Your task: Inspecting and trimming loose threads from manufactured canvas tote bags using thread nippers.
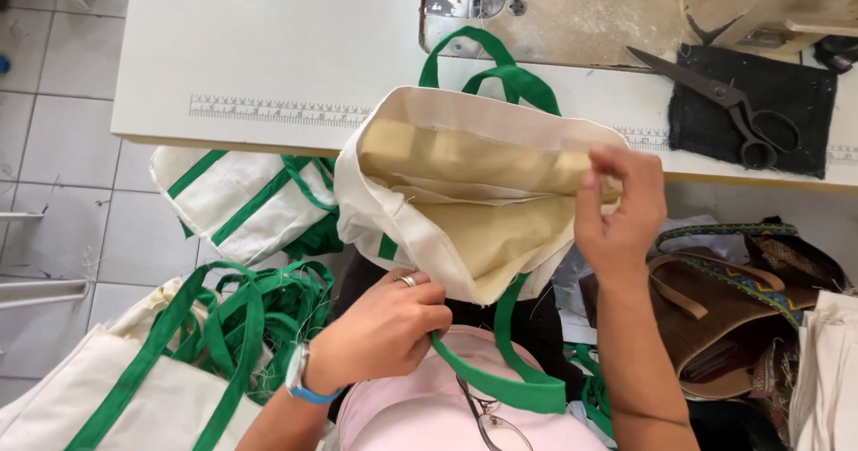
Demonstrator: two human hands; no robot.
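Both hands gripped one cream bag (465, 201): left hand (380, 330) fingers pinched its near edge, right hand (618, 211) fingers pinched its rim.

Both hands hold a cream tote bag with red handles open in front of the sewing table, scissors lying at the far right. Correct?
Not quite: the head view shows the tote bag has green handles, not red. The left hand and right hand do hold it open, and the scissors lie at the table's far right.
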